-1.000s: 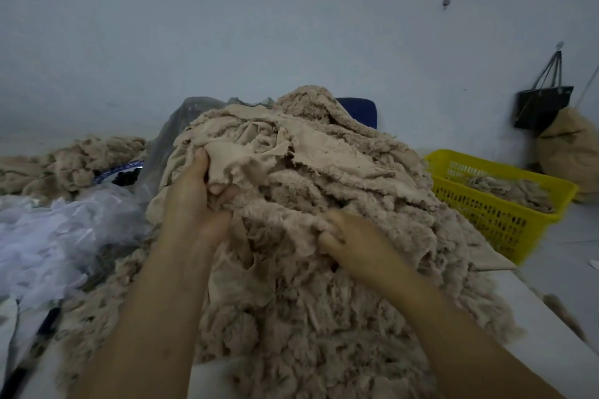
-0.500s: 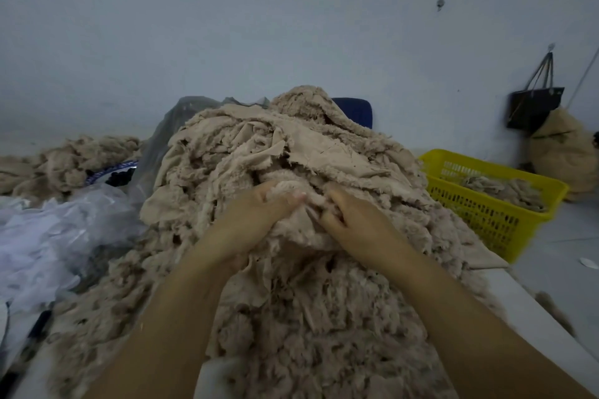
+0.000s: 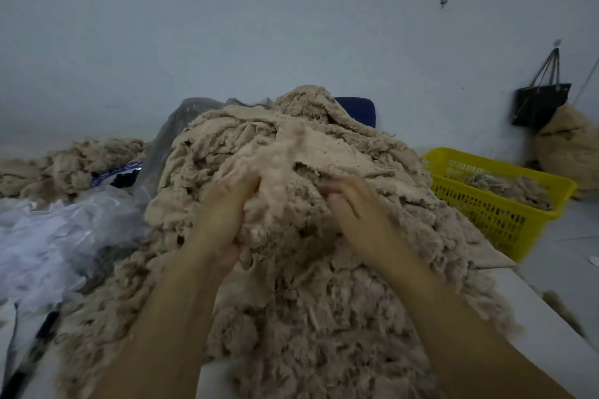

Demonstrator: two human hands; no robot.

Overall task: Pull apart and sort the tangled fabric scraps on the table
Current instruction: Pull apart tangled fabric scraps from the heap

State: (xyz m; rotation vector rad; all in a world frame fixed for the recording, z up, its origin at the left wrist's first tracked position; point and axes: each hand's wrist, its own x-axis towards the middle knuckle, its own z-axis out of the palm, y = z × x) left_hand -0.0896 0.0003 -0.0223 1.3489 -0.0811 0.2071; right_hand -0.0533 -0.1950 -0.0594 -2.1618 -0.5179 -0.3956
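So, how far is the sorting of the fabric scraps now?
Early, it seems. Done: a few scraps lie in the yellow basket. In hand: the left hand and right hand both grip a clump on the front of the big pile. Left: almost the whole pile, tangled on the table.

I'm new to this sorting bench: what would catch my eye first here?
A big heap of beige fabric scraps fills the middle of the table, and the left hand and right hand grip a clump at its front. A yellow basket holding a few scraps stands to the right; crumpled clear plastic lies to the left.
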